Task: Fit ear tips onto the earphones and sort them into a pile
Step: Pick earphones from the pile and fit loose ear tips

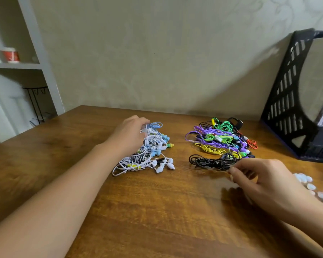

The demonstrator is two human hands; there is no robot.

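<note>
Two heaps of earphones lie on the wooden table (157,211). The left heap (151,153) is mostly white and light blue cables with white ear tips showing. The right heap (222,138) is purple, green, yellow, red and black. A black coiled earphone (211,162) lies at the front of the right heap. My left hand (128,134) reaches into the top of the left heap, its fingers curled among white cables. My right hand (257,175) hovers just right of the black coil, thumb and fingers pinched together; what they hold is too blurred to tell.
Loose white ear tips (311,187) lie in a row at the right edge of the table. A black perforated file holder (291,101) stands at the back right against the wall. A white shelf (17,66) with a red cup (10,54) is at the left.
</note>
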